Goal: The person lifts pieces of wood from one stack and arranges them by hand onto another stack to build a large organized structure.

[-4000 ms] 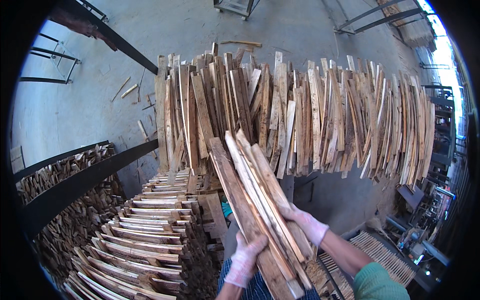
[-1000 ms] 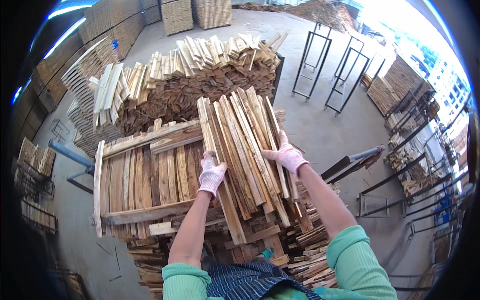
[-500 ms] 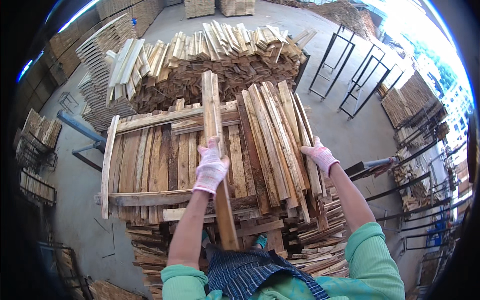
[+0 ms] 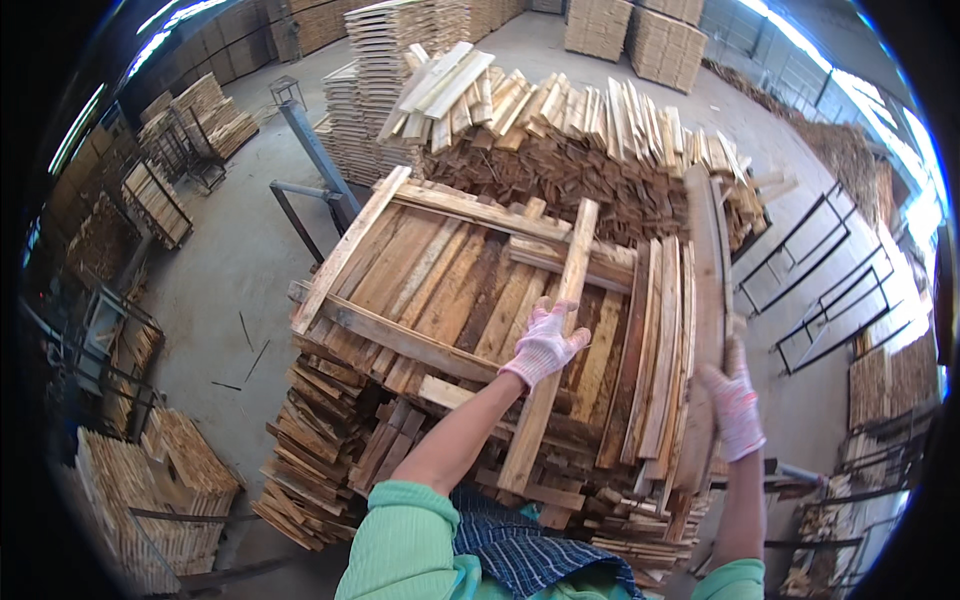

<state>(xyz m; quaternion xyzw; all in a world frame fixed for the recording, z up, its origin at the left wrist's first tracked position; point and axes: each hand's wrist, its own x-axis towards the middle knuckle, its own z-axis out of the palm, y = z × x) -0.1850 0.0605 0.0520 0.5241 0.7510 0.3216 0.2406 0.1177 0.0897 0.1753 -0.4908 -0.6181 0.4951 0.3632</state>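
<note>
My left hand (image 4: 548, 348), in a pinkish-white knit glove, is closed over a narrow wooden plank (image 4: 574, 262), thumb on one side and fingers on the other. That plank crosses a rectangular layer of side-by-side boards (image 4: 432, 282), over its near rail (image 4: 410, 338) and far rail (image 4: 465, 207). At the right edge of the stack, my gloved right hand (image 4: 735, 405) grips a wider brown board (image 4: 708, 255), slightly blurred by motion. Several loose planks (image 4: 660, 350) lie lengthwise between my hands. The right fingertips are partly smeared.
Behind the stack is a large heap of short boards (image 4: 590, 185) with pale planks on top. A blue metal post (image 4: 318, 150) stands at the left, black metal frames (image 4: 800, 240) at the right. More stacked boards (image 4: 160, 500) sit at lower left, bundled stacks (image 4: 668, 50) at the back.
The view has turned left, so the stack appears farther right. My left hand's plank now lies lower across the rails. My right hand has taken hold of a wide board at the right edge.
</note>
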